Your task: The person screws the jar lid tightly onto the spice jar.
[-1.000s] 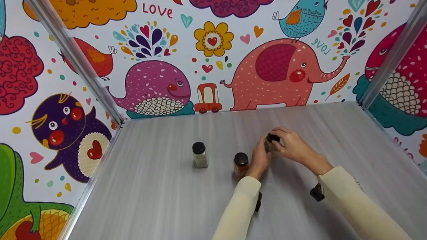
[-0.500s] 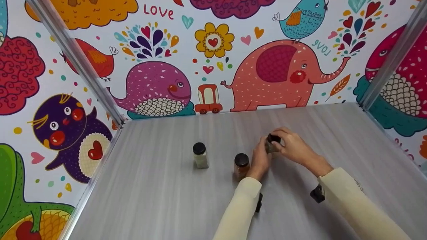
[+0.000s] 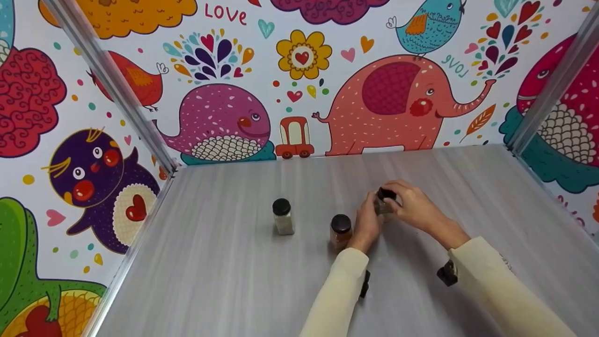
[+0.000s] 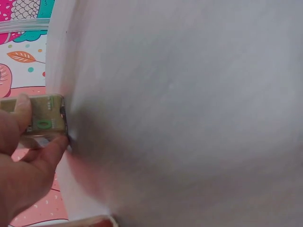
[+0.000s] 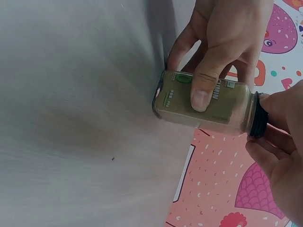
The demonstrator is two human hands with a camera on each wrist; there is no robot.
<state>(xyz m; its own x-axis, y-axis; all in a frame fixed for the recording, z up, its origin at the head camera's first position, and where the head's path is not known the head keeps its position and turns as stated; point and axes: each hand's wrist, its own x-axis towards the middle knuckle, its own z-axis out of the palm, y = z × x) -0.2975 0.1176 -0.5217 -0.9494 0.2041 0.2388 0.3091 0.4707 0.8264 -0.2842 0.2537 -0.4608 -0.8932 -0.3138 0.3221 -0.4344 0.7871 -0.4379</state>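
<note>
My left hand (image 3: 367, 223) holds the body of a square spice jar (image 5: 213, 101) filled with greenish-brown powder, its thumb across the label, which seems to read cumin. On the jar's black screw lid (image 5: 258, 118), the fingers and thumb of my right hand (image 3: 416, 206) grip from above. In the right wrist view the jar's base sits right at the table surface. The left wrist view shows only the jar's lower part beside the left hand (image 4: 28, 179); its lid is out of that frame.
Just left of my left wrist stands a black-lidded jar of reddish-brown spice (image 3: 340, 236). Farther left is another black-lidded jar with pale contents (image 3: 283, 224). The grey table (image 3: 210, 271) meets cartoon-printed walls (image 3: 299, 93) at the back and sides, with metal posts at the corners.
Both hands keep their places on the jar and its lid, with hardly any visible movement. The head view has shifted slightly, so everything appears a little farther right.
</note>
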